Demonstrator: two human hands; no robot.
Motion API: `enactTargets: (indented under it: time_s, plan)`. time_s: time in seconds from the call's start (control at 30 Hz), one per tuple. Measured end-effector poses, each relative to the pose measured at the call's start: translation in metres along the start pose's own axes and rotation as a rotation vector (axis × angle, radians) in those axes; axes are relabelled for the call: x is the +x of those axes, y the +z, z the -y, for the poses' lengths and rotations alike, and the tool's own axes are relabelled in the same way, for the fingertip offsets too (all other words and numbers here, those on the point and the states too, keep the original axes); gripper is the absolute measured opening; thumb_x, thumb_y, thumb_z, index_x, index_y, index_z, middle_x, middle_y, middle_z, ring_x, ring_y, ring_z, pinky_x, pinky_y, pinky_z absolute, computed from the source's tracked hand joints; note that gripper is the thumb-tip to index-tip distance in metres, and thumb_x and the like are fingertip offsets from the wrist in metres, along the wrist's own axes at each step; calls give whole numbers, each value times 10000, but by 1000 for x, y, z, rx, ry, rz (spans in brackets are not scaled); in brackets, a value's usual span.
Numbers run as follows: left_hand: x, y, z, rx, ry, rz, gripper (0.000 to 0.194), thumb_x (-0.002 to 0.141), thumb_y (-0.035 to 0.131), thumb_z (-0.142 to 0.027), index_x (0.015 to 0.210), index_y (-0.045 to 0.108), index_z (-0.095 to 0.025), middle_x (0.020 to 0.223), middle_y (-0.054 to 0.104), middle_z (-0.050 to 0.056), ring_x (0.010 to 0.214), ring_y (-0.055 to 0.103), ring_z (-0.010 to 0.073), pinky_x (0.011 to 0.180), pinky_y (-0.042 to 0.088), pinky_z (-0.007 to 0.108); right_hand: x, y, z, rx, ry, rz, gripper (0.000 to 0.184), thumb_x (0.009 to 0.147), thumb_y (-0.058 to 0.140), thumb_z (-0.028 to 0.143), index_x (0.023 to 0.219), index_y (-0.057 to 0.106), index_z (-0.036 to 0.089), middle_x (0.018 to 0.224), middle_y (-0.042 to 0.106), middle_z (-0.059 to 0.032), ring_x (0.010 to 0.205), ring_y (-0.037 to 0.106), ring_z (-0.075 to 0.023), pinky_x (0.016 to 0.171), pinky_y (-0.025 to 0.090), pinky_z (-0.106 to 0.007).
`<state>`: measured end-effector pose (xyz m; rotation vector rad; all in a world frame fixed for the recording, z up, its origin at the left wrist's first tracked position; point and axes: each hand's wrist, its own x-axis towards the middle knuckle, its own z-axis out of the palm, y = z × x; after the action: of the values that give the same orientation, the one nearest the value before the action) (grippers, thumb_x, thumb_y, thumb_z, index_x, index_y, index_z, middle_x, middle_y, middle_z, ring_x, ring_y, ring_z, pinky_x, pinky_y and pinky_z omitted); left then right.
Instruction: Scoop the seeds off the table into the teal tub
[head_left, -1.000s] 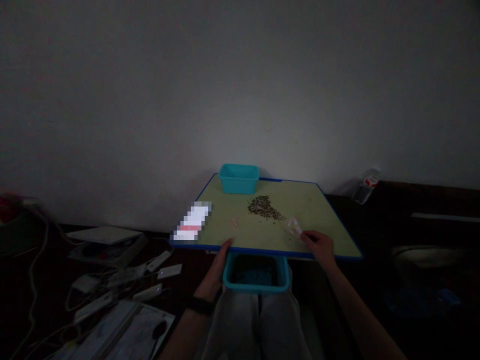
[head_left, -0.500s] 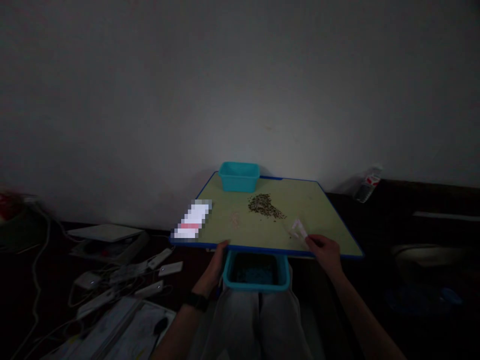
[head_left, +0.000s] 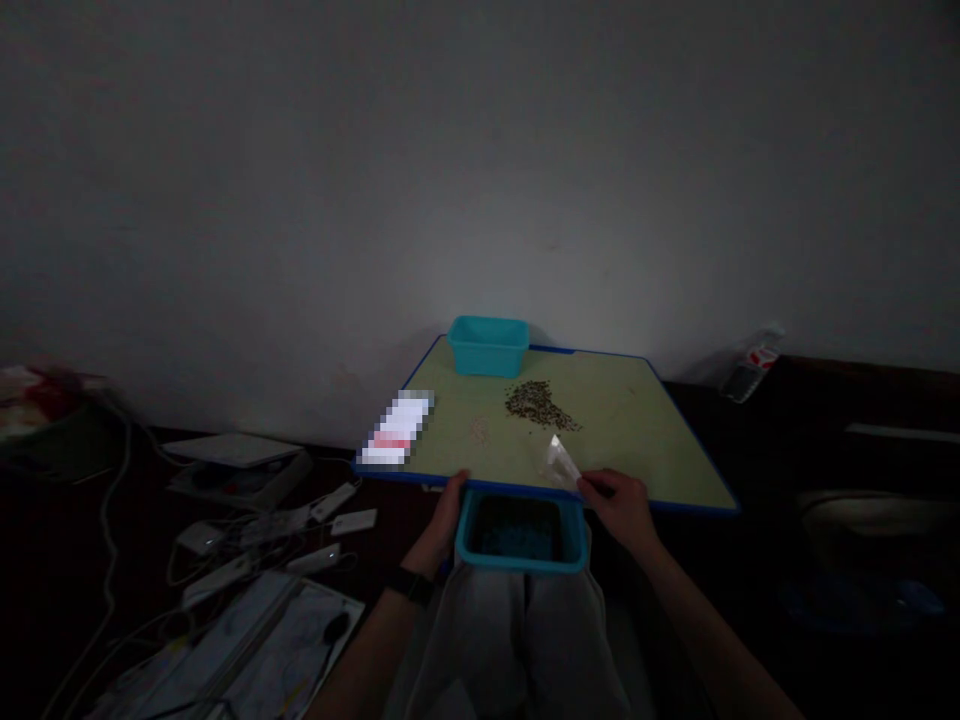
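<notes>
A low green table (head_left: 637,420) with a blue edge stands before me. A pile of dark seeds (head_left: 536,403) lies at its middle, with a small pale heap (head_left: 478,430) to the left. My right hand (head_left: 619,505) is closed on a small clear plastic piece (head_left: 561,460) at the table's front edge, just above a teal tub (head_left: 521,530) that sits on my lap. My left hand (head_left: 448,515) grips the left rim of that tub, thumb on the table edge. A second teal tub (head_left: 487,345) stands at the back of the table.
A blurred white card (head_left: 396,430) lies on the table's left part. Cables, adapters and papers (head_left: 255,560) clutter the dark floor at left. A plastic bottle (head_left: 750,365) leans against the wall at right. The wall rises right behind the table.
My right hand has carried the clear plastic piece leftwards along the front edge, to just above the lap tub. The left hand has stayed at the tub's rim.
</notes>
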<state>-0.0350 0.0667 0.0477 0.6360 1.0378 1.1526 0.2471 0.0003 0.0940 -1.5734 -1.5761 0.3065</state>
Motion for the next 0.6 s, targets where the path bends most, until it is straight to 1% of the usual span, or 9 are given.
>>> enactTargets:
  time_s: [0.13, 0.2, 0.23, 0.3, 0.33, 0.43, 0.53, 0.6]
  plan:
    - [-2, 2, -4, -10, 4, -9, 243, 893, 593, -384, 961, 729, -195, 1041, 817, 47, 1183, 686, 276, 1141, 454, 401, 4, 6, 10, 71, -26, 142, 239, 863, 645, 413, 904, 822, 258, 894, 803, -56, 801, 744, -253, 762, 583, -368]
    - [-3, 3, -5, -14, 8, -14, 227, 882, 602, -376, 930, 725, -191, 1009, 819, 48, 1171, 690, 277, 1124, 471, 396, 12, 5, 7, 128, -13, 174, 245, 845, 664, 428, 903, 824, 252, 880, 804, -52, 792, 744, -250, 751, 584, -362]
    - [-4, 4, -5, -18, 12, -13, 229, 879, 604, -377, 927, 724, -188, 1005, 819, 49, 1169, 691, 275, 1117, 478, 389, 18, 3, 4, 153, 9, 167, 255, 831, 674, 440, 899, 825, 246, 866, 804, -51, 782, 744, -249, 744, 586, -360]
    - [-5, 4, -5, -25, 20, 2, 248, 880, 605, -388, 953, 725, -184, 1019, 817, 53, 1173, 688, 265, 1112, 482, 373, 32, -2, -6, 179, 77, 102, 296, 798, 690, 471, 900, 827, 230, 837, 804, -59, 755, 745, -256, 716, 589, -361]
    - [-6, 4, -5, -30, 25, 9, 261, 880, 607, -397, 972, 726, -184, 1034, 815, 52, 1174, 688, 258, 1113, 480, 366, 40, -5, -11, 171, 108, 47, 314, 778, 697, 485, 889, 828, 222, 832, 804, -66, 743, 744, -262, 711, 591, -368]
    - [-6, 4, -5, -34, 34, 27, 283, 869, 622, -418, 997, 731, -190, 1058, 810, 44, 1148, 699, 255, 1112, 479, 374, 59, -11, -28, 109, 171, -81, 350, 748, 692, 509, 870, 829, 210, 848, 807, -81, 761, 748, -285, 756, 594, -409]
    - [-1, 3, -6, -17, 58, 30, 291, 846, 642, -423, 978, 742, -183, 994, 814, 42, 1111, 712, 278, 1102, 485, 414, 65, -13, -36, 72, 170, -123, 339, 737, 687, 499, 852, 829, 213, 891, 809, -85, 820, 755, -302, 813, 589, -432]
    - [4, 1, -7, -6, 87, 19, 280, 814, 676, -410, 955, 748, -179, 962, 815, 40, 1134, 700, 290, 1120, 463, 420, 63, -13, -37, 53, 160, -137, 322, 745, 679, 482, 851, 830, 218, 904, 809, -85, 845, 756, -305, 817, 588, -427]
